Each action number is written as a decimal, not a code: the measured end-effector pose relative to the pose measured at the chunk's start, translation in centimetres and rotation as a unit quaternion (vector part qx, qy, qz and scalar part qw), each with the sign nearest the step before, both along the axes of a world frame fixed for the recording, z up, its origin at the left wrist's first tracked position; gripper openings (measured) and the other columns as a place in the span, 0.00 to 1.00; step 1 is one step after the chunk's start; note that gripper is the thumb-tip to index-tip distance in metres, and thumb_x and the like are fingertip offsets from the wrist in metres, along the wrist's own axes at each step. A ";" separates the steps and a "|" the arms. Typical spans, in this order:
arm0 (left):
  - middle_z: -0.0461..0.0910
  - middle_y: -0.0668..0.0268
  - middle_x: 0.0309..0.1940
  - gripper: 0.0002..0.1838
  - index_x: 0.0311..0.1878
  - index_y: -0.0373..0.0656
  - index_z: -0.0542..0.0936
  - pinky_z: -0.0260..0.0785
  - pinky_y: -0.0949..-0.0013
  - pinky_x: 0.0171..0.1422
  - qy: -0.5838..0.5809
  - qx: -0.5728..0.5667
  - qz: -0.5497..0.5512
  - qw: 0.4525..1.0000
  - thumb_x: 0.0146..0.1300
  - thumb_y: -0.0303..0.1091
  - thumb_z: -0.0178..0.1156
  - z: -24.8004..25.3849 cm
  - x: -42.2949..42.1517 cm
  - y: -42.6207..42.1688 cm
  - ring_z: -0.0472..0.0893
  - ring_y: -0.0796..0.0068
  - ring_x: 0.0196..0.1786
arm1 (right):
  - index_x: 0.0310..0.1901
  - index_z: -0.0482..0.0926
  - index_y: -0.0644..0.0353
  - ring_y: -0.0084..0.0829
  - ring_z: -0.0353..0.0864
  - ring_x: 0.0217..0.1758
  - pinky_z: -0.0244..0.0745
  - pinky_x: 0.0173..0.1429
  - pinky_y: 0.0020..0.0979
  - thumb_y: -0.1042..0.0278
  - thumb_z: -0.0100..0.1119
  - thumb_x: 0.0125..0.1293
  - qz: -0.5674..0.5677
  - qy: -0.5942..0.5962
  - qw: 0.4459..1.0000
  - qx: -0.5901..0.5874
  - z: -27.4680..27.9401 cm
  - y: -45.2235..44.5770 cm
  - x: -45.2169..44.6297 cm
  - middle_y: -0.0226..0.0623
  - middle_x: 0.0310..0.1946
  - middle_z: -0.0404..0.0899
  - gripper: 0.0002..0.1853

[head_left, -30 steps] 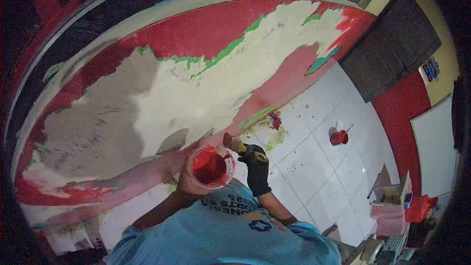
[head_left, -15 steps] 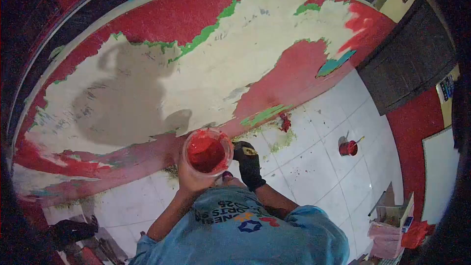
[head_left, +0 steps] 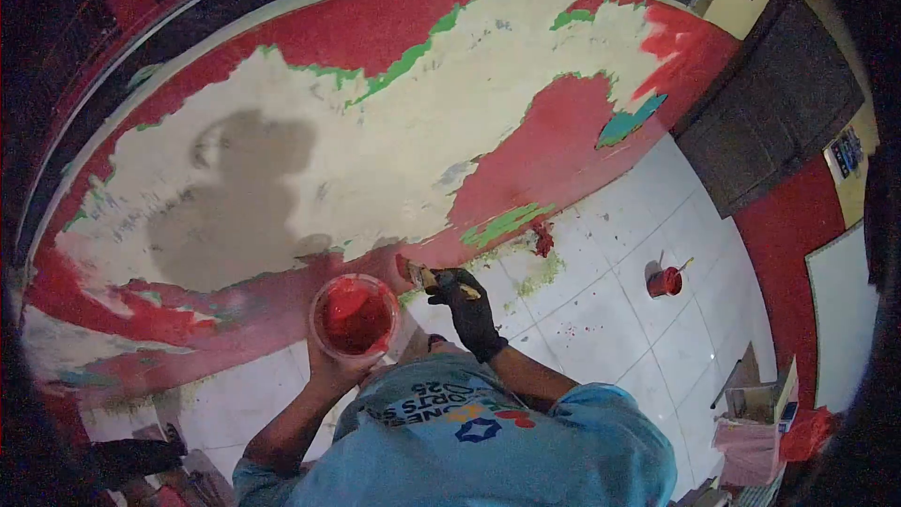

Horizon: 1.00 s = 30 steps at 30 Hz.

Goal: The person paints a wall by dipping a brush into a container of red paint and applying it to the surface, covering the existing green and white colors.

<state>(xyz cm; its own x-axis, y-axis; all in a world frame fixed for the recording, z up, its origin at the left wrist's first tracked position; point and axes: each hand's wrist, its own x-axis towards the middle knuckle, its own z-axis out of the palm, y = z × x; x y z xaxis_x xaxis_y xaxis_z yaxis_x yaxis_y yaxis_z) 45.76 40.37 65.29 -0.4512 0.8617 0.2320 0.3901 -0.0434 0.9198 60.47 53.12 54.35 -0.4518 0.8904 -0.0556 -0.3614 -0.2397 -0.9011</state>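
Note:
My bare left hand [head_left: 333, 371] is wrapped round a clear plastic tub [head_left: 398, 321] with red paint [head_left: 358, 317] inside. Just right of the tub, my right hand [head_left: 466, 305] in a dark glove grips a paintbrush [head_left: 424, 276], its bristles red and clear of the tub. Beyond both hands stands a low wall [head_left: 375, 169], patchy with cream, old red, green and a bit of blue. Fresh bright red covers its lower left and far right ends.
On the white tiled floor [head_left: 601, 319], a small red paint can [head_left: 665, 282] holds a stick or brush. A dark door-like panel [head_left: 774, 113] lies to the right. A box with pink cloth [head_left: 746, 446] sits lower right; dark items [head_left: 141, 458] lie lower left.
The tub has moved left and slightly down. My right hand has drawn apart from it, and the brush's red bristles now show outside the tub.

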 end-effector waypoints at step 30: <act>0.68 0.57 0.49 0.48 0.55 0.39 0.59 0.64 0.65 0.56 -0.234 0.066 0.099 0.965 0.27 0.35 0.75 -7.6 -12.9 -16.6 0.71 0.66 0.51 | 0.41 0.69 0.68 0.29 0.76 0.32 0.71 0.40 0.28 0.72 0.49 0.59 -0.030 -0.244 0.924 0.294 4.9 -14.7 -11.9 0.40 0.33 0.75 0.10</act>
<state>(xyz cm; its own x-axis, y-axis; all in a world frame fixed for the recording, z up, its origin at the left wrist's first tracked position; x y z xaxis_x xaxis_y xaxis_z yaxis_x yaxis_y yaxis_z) 32.81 23.75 57.70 -0.6858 0.7248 0.0656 -0.0532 -0.1399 0.9887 48.52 38.44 59.28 -0.4498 0.8540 0.2613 0.1260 0.3503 -0.9281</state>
